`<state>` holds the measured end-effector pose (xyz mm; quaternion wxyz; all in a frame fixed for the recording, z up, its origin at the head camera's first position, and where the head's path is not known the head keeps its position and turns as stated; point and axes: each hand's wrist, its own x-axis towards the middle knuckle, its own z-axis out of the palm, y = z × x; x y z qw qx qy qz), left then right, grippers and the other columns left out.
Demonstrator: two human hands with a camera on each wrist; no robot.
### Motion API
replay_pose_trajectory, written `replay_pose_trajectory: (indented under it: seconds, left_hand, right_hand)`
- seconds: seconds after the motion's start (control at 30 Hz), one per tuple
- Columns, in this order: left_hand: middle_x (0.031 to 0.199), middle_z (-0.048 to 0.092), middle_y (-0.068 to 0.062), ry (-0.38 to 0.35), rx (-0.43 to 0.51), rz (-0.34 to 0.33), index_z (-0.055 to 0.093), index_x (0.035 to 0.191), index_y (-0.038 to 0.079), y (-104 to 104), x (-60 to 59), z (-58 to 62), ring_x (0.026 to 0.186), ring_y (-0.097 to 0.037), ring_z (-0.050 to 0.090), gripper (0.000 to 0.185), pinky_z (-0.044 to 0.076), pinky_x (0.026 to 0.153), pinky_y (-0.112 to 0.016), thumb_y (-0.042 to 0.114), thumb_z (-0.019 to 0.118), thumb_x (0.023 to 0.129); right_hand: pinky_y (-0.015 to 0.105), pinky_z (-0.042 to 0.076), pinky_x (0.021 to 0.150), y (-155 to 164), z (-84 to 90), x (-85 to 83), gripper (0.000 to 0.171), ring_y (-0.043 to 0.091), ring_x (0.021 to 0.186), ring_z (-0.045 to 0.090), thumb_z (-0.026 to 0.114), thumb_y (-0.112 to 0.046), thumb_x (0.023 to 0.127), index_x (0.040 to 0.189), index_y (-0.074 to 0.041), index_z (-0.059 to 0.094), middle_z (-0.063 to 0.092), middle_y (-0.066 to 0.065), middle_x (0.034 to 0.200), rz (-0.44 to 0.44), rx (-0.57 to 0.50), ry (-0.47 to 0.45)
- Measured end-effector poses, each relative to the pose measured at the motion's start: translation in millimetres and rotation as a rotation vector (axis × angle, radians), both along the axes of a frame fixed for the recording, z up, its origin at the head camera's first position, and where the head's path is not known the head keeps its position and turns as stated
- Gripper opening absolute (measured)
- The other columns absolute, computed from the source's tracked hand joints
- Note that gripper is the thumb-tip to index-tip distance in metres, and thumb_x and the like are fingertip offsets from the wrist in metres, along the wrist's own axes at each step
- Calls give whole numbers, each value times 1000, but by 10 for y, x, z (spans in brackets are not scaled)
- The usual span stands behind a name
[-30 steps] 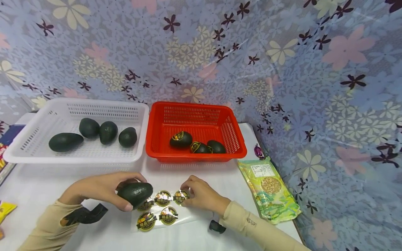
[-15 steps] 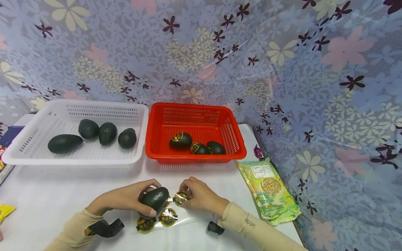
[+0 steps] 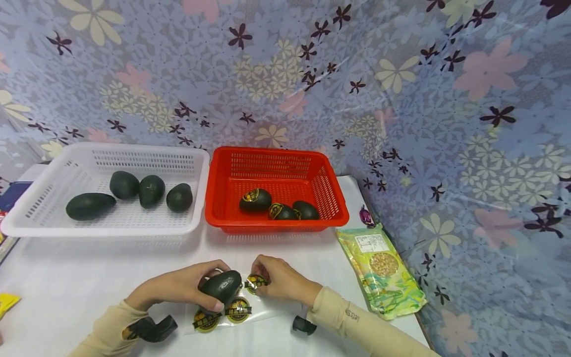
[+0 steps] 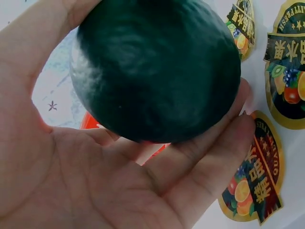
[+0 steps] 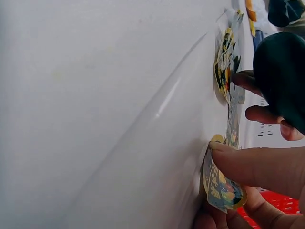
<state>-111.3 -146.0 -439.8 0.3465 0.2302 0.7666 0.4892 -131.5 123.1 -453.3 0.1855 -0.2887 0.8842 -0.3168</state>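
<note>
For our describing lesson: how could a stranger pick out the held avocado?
Find the red basket. Nearer the person lies a sticker sheet, where the left hand holds the avocado. Unlike the other avocados, it is in a hand, not a basket.

Beneath the sticker sheet [image 3: 263,312], the table [image 3: 71,277]. Above the sheet's left part, an avocado [image 3: 224,286] in the left hand [image 3: 189,286]; at its right part, a sticker [image 3: 256,282] in the pinch of the right hand [image 3: 282,279]. Behind the sheet, the right basket [image 3: 272,224] with three avocados [image 3: 257,201] inside; behind and left of it, the left basket [image 3: 107,231] with four avocados [image 3: 152,192]. Right of the sheet, a packet [image 3: 382,270]; farther back on that side, a wrapped sweet [image 3: 366,216]. Far behind the sheet, a cloth [image 3: 285,74].
</note>
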Motion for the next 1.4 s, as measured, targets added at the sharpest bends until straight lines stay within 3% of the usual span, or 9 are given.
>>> replay_pose_trajectory:
  seconds: [0.43,0.77,1.4]
  left_hand:
    - [114,65,-7,18,-12,-7,52,130,17,20,-8,7,106,-24,60,58,51,92,-42,28,82,81]
    - [115,65,-7,-5,-42,17,52,129,18,29,22,27,107,-23,59,57,51,92,-41,30,81,82]
    - [114,65,-7,10,-47,23,52,129,17,38,32,42,106,-24,59,56,50,91,-41,30,80,83]
  right_hand:
    - [18,44,71,-35,-57,-50,41,2,75,51,86,-10,74,107,-14,63,61,-5,87,-53,-8,-84]
    - [19,45,73,-59,-112,-44,36,3,77,53,87,-8,70,100,-14,67,65,-5,86,-94,-42,-126]
    - [18,48,75,31,-110,-128,22,2,77,57,80,-8,80,99,-15,71,72,-3,89,-29,-64,-144]
